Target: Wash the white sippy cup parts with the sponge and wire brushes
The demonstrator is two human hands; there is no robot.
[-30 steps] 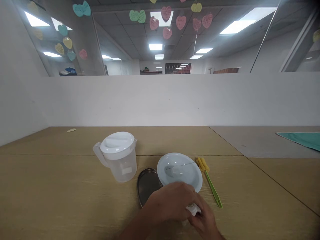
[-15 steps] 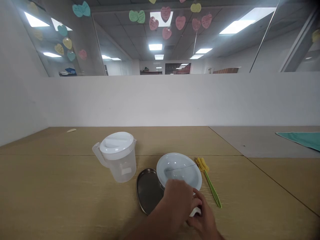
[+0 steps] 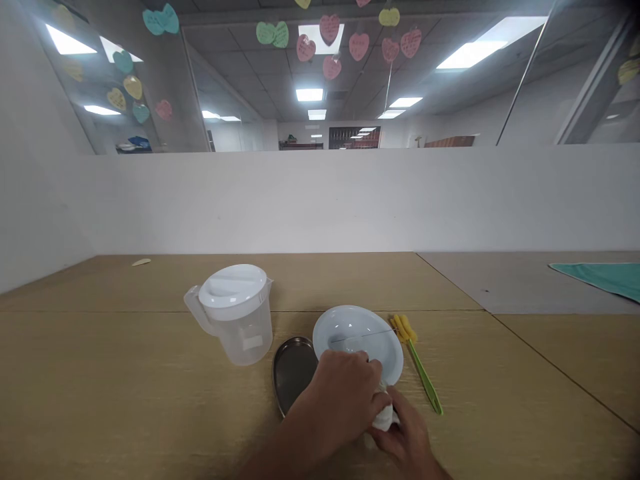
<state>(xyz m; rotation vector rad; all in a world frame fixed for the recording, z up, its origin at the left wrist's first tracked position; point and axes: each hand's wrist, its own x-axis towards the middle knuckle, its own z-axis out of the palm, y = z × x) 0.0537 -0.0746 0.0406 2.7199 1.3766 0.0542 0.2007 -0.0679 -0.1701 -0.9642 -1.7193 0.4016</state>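
Observation:
A small white object [image 3: 384, 419] sits between my two hands, mostly covered, so its kind is unclear. My right hand [image 3: 407, 433] wraps round it from the right, thumb and fingers closed. From the left, my left hand [image 3: 345, 387] reaches over with curled fingers pressed on its upper side. Just beyond both hands stands a white bowl [image 3: 330, 327], its near rim partly hidden by my left hand. A thin wire-like line crosses the inside of the bowl. Left of the bowl lies a dark metal tray [image 3: 293, 373], partly under my left forearm.
A clear pitcher [image 3: 247, 340] with a white lid stands to the left. Right of the bowl lies a green-handled brush [image 3: 425, 380] with a yellow head. A teal cloth [image 3: 600, 277] is at the far right, and a white wall [image 3: 300, 200] rises behind the table.
My left hand has shifted slightly left and its fingers have turned on the white object, more of which now shows. The pitcher, bowl, tray and brush stay put.

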